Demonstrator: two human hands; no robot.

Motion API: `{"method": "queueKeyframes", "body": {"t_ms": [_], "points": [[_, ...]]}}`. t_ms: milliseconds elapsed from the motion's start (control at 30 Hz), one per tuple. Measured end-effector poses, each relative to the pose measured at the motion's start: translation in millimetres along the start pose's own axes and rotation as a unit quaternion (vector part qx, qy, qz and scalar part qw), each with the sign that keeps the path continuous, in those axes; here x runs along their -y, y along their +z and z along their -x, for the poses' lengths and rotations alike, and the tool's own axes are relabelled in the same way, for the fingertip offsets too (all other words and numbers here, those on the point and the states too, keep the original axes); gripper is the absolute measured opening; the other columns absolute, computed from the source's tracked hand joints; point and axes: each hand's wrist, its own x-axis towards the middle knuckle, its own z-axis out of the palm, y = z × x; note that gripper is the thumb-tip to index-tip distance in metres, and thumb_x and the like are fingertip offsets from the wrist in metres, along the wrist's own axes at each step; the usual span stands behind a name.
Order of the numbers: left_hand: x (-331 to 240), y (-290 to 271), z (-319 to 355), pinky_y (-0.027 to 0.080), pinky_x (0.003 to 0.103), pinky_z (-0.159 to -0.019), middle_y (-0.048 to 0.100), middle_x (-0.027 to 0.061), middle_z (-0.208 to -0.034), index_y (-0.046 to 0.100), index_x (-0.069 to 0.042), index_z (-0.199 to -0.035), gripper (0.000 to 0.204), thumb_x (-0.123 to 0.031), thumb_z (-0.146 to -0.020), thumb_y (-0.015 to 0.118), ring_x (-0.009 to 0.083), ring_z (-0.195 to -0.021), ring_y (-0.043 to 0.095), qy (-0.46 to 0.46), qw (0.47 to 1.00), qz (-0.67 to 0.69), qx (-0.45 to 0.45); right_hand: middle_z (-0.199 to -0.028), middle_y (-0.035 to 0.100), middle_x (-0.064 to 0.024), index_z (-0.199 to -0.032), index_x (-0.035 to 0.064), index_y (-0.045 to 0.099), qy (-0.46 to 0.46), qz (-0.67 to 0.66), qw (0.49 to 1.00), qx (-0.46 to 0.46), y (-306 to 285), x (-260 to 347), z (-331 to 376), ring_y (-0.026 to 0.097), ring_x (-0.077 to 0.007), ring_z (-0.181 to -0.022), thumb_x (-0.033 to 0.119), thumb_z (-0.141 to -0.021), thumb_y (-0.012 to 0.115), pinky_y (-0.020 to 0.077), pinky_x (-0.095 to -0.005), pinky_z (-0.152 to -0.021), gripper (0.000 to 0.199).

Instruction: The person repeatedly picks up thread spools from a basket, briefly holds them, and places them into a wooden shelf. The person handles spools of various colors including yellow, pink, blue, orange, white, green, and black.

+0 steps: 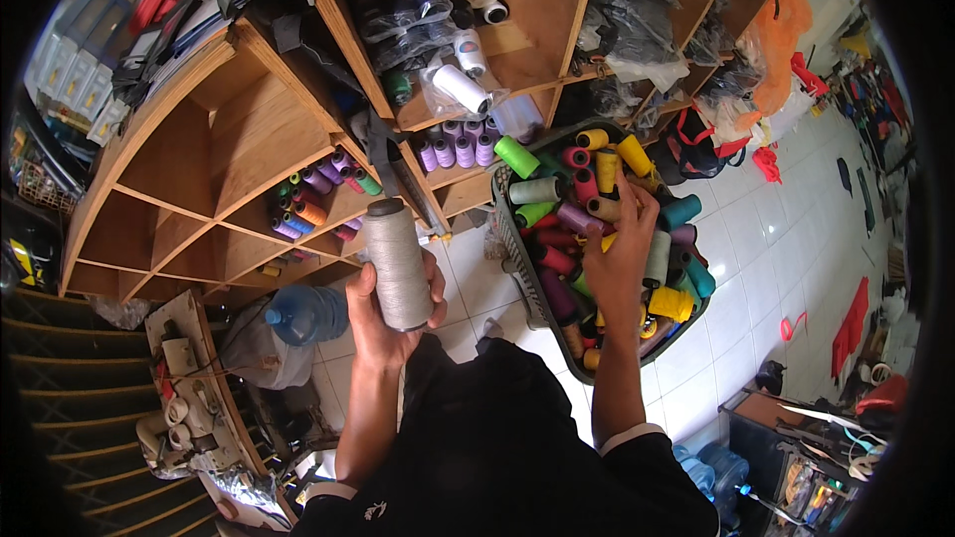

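Observation:
A tall grey thread cone (398, 273) with a dark top stands upright in my left hand (383, 328), fingers and thumb wrapped round it. On the right, my right hand (622, 254) reaches over a dark-rimmed bin (519, 268) heaped with thread cones of many colours. Its fingers are stretched and apart. Nearest to its fingertips are a yellow thread cone (606, 171) and a tan thread cone (603, 208); whether they touch is unclear. Around them lie a bright green cone (515, 156), a pale grey-green cone (535, 191) and a teal cone (680, 212).
Wooden cubby shelves (249, 154) stand ahead, with rows of purple cones (460, 147) and bagged cones (463, 89) inside. A blue water jug (308, 315) and a sewing machine (184, 378) are at left. Red cloth (852, 323) lies on the tiled floor (741, 268).

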Motion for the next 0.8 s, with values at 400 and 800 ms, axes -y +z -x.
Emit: {"method": "queueKeyframes", "body": {"t_ms": [400, 800], "points": [[9, 12, 3, 0.038, 0.039, -0.101, 0.047, 0.0104, -0.129, 0.033, -0.010, -0.132, 0.058, -0.025, -0.085, 0.062, 0.0234, -0.121, 0.046, 0.030, 0.988, -0.150, 0.017, -0.092, 0.067, -0.0113, -0.103, 0.0016, 0.070, -0.087, -0.238, 0.948, 0.194, 19, 66, 29, 0.065, -0.0194, -0.079, 0.001, -0.075, 0.077, 0.0513, -0.0281, -0.072, 0.029], [12, 18, 3, 0.042, 0.036, -0.098, 0.048, 0.0102, -0.124, 0.036, -0.007, -0.129, 0.058, 0.000, -0.083, 0.070, 0.0203, -0.118, 0.048, 0.150, 0.937, -0.316, -0.012, -0.089, 0.057, -0.0158, -0.093, 0.0010, 0.056, -0.088, -0.211, 0.937, 0.265, 17, 61, 31, 0.057, -0.0344, -0.083, 0.003, -0.086, 0.064, 0.0460, -0.0395, -0.073, 0.012]]}}
